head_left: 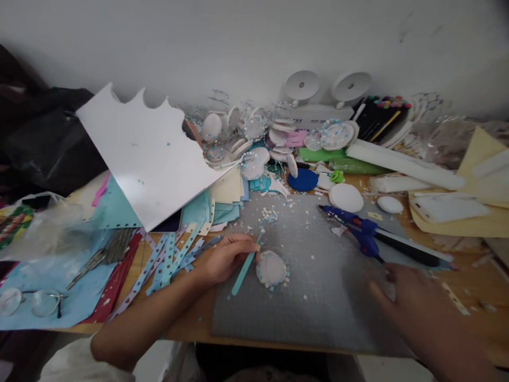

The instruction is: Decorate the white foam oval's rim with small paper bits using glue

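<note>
My left hand is closed, its thumb and fingers pinching the upper part of a thin teal strip with a rounded lower end. Right beside those fingertips, a round white disc edged with small pale-blue and white bits lies on the grey cutting mat. My right hand is blurred, low on the right, thumb apart from the fingers. It is nearest the handle end of a blue glue gun, which rests on the mat; whether they touch I cannot tell.
Tiny paper bits are scattered over the mat. White discs and a blue disc lie behind, before a heap of decorated discs. Punched paper strips, a scalloped white sheet, scissors and glasses fill the left.
</note>
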`<state>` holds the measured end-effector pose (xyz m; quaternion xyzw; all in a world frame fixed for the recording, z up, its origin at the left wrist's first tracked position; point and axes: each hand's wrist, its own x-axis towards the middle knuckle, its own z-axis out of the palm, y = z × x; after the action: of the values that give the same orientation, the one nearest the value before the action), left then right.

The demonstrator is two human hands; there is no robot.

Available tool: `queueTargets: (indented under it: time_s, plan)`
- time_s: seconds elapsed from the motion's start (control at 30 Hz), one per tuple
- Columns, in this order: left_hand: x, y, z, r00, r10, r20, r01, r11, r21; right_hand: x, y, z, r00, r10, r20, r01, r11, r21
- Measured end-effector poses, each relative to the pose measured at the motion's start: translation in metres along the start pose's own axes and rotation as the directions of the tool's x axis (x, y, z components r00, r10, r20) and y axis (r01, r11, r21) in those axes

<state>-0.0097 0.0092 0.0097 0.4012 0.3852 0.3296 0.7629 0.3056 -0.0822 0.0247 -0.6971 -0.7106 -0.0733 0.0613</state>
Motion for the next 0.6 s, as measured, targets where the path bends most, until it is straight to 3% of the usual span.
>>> queueTargets:
  time_s: [0.1, 0.23, 0.33, 0.43, 0.5, 0.6]
  plan:
    - [0.0, -0.001, -0.001, 1.0, 0.001, -0.008, -0.002, 1.0, -0.015, 0.004, -0.022, -0.02, 0.956, -0.292, 0.017, 0.28, 0.931, 0.235]
    - [0.0, -0.001, -0.002, 1.0, 0.024, -0.016, -0.024, 0.999, -0.036, 0.027, -0.065, -0.037, 0.809, -0.558, -0.184, 0.588, 0.761, 0.276]
    - [0.002, -0.002, -0.001, 0.999, 0.044, -0.021, -0.045, 0.996, -0.075, 0.049, -0.094, -0.037, 0.7, -0.663, -0.266, 0.714, 0.649, 0.261]
    - [0.004, -0.004, -0.001, 0.997, 0.059, -0.05, -0.064, 0.99, -0.125, 0.068, -0.118, -0.031, 0.585, -0.766, -0.266, 0.81, 0.54, 0.228]
    - [0.006, -0.007, -0.003, 0.994, 0.077, -0.079, -0.088, 0.985, -0.149, 0.08, -0.132, -0.025, 0.538, -0.802, -0.259, 0.842, 0.498, 0.207]
    - [0.008, -0.011, -0.006, 0.989, 0.107, -0.103, -0.122, 0.981, -0.151, 0.093, -0.146, -0.018, 0.535, -0.809, -0.241, 0.844, 0.502, 0.189]
